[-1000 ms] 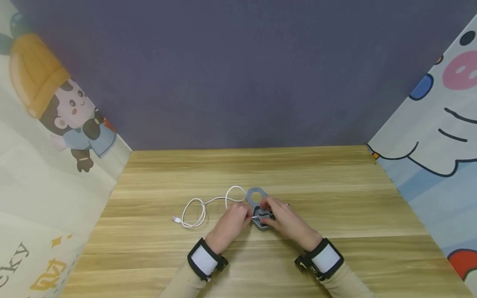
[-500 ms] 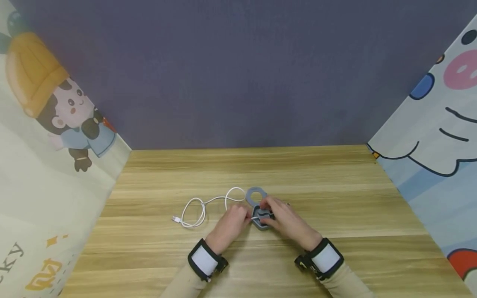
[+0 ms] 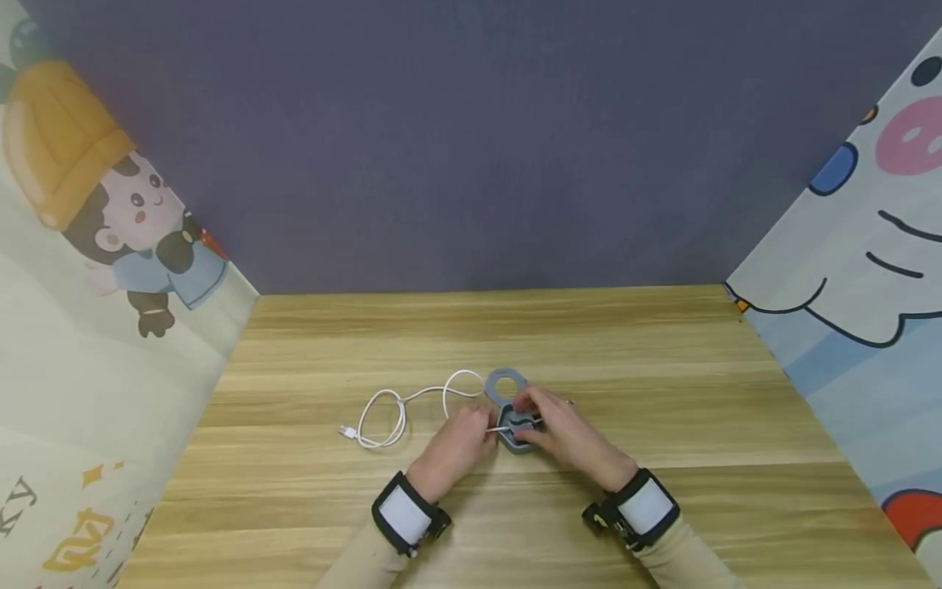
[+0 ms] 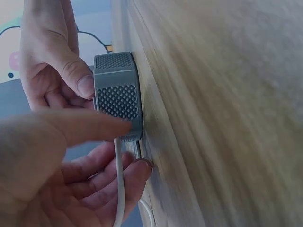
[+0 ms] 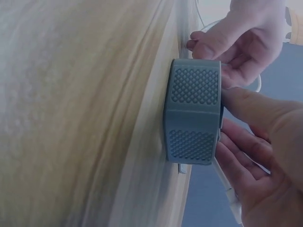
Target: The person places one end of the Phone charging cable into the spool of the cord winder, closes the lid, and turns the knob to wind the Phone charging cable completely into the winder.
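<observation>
A grey hexagonal cable winder (image 3: 508, 442) with knobbly textured sides (image 5: 195, 86) rests on the table, a flat grey ring (image 3: 491, 384) against its far side. My left hand (image 3: 458, 446) pinches a white USB cable (image 3: 403, 417) just left of the winder. The thumb (image 4: 104, 126) lies over the cable beside the winder's wall. With thumb and fingers, my right hand (image 3: 570, 438) grips the winder's raised middle, where the cable enters. On the right side a stretch of cable with a thicker white end piece (image 5: 232, 198) comes out beneath that hand. The winder's inside is partly hidden by fingers.
Loose loops of cable spread to the left, ending in a USB plug (image 3: 348, 432). The wooden table (image 3: 648, 352) meets a dark back panel (image 3: 486, 164), with printed cartoon walls on both sides. Both wrists wear black straps with cameras.
My left hand has shifted very slightly left, and a little more cable shows between it and the winder. My right hand keeps its grip in the same place.
</observation>
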